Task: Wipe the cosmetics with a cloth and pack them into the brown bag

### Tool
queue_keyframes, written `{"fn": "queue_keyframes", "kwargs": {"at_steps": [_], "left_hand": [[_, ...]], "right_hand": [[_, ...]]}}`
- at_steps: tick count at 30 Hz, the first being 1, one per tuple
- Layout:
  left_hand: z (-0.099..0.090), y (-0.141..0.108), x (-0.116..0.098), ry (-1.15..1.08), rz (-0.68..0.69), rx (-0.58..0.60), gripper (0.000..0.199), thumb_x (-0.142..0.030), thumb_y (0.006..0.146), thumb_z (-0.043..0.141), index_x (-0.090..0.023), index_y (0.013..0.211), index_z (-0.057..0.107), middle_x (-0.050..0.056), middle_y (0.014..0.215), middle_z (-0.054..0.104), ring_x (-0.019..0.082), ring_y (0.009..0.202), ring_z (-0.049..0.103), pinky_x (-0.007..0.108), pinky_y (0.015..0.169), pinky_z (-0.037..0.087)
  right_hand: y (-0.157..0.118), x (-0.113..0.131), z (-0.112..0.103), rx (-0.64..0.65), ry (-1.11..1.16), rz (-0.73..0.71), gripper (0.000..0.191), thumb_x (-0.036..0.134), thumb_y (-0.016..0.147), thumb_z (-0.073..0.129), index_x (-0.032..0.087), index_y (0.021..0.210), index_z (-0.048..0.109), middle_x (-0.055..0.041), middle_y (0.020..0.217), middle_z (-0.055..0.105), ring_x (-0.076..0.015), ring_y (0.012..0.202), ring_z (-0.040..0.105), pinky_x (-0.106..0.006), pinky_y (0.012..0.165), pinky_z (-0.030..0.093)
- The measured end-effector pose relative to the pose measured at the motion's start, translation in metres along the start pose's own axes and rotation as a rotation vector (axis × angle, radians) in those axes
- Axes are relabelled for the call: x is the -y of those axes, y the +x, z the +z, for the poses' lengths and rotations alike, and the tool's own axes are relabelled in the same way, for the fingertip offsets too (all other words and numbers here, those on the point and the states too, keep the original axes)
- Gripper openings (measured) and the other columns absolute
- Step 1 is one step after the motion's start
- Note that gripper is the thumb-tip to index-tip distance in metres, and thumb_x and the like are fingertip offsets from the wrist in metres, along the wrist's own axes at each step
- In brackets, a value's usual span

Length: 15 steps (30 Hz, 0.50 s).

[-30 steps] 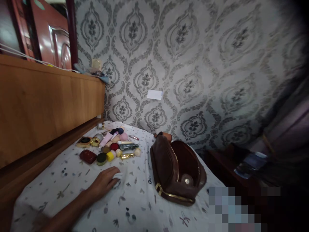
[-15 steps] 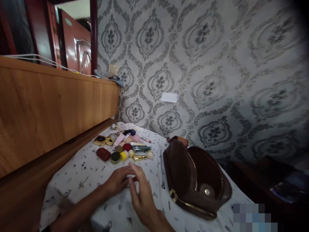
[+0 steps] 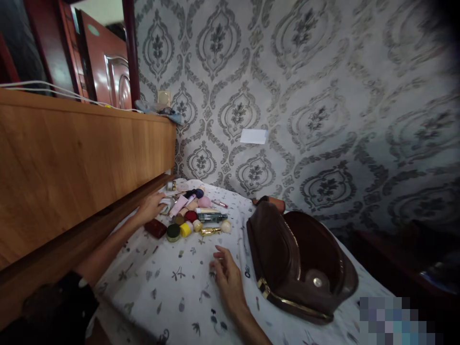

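Over at the left side of a pile of cosmetics, my left hand (image 3: pixel 153 207) has its thumb and fingers closed around the edge of a pale, gold-rimmed compact (image 3: pixel 166 205), partly hidden by the fingers. Right beside it are a pink tube (image 3: pixel 178 206) and a dark red case (image 3: pixel 155 228). My right hand (image 3: pixel 229 278) hovers over the sheet with fingers loosely bent and apart, holding nothing. Between it and the pile's front edge lie a gold lipstick tube (image 3: pixel 210 231), a yellow jar (image 3: pixel 185 230) and a dark green-lidded jar (image 3: pixel 173 233).
An unzipped brown handbag (image 3: pixel 273 258) stands on the patterned white sheet (image 3: pixel 179 292) to the right. A wooden board (image 3: pixel 86 158) runs along the left side. Behind is the papered wall (image 3: pixel 309 96), with an orange-brown item (image 3: pixel 276 204) near its foot.
My hands were together in front of the pile and have parted. The left reached forward and left to the compact; the right drew slightly right, its fingers apart. The view shifted slightly.
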<state>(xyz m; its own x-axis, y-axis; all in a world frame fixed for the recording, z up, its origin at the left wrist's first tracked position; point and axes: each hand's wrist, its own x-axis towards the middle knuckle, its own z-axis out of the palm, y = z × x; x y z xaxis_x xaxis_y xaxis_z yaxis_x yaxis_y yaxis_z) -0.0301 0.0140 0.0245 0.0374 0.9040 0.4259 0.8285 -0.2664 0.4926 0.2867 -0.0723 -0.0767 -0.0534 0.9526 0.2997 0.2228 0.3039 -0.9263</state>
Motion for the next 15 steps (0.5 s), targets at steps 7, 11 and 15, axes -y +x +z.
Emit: {"fn": "queue_keyframes", "kwargs": {"at_steps": [7, 11, 15], "left_hand": [[0.004, 0.053, 0.039, 0.089, 0.029, 0.289, 0.057, -0.014, 0.055, 0.072, -0.017, 0.111, 0.06, 0.008, 0.116, 0.062, 0.029, 0.115, 0.054, 0.034, 0.097, 0.042], [0.019, 0.06, 0.044, 0.098, 0.05, 0.408, 0.074, -0.01, 0.045, 0.075, -0.018, 0.117, 0.059, 0.007, 0.119, 0.063, 0.029, 0.114, 0.055, 0.032, 0.096, 0.043], [0.022, 0.061, 0.044, 0.128, 0.03, 0.394, 0.069, -0.012, 0.043, 0.076, -0.018, 0.11, 0.06, 0.006, 0.11, 0.064, 0.03, 0.105, 0.058, 0.034, 0.09, 0.045]], "right_hand": [[-0.004, 0.004, 0.001, 0.009, -0.084, -0.068, 0.037, 0.036, 0.088, 0.049, 0.017, 0.118, 0.061, -0.0108, 0.099, 0.069, -0.02, 0.071, 0.067, -0.032, 0.06, 0.056], [-0.004, 0.004, 0.001, 0.022, -0.118, -0.074, 0.037, 0.034, 0.089, 0.048, 0.017, 0.118, 0.061, -0.0106, 0.099, 0.069, -0.0199, 0.076, 0.068, -0.031, 0.064, 0.056], [-0.004, 0.005, 0.002, 0.026, -0.154, -0.087, 0.035, 0.033, 0.089, 0.047, 0.017, 0.116, 0.062, -0.0105, 0.099, 0.068, -0.0209, 0.08, 0.068, -0.032, 0.068, 0.056]]}}
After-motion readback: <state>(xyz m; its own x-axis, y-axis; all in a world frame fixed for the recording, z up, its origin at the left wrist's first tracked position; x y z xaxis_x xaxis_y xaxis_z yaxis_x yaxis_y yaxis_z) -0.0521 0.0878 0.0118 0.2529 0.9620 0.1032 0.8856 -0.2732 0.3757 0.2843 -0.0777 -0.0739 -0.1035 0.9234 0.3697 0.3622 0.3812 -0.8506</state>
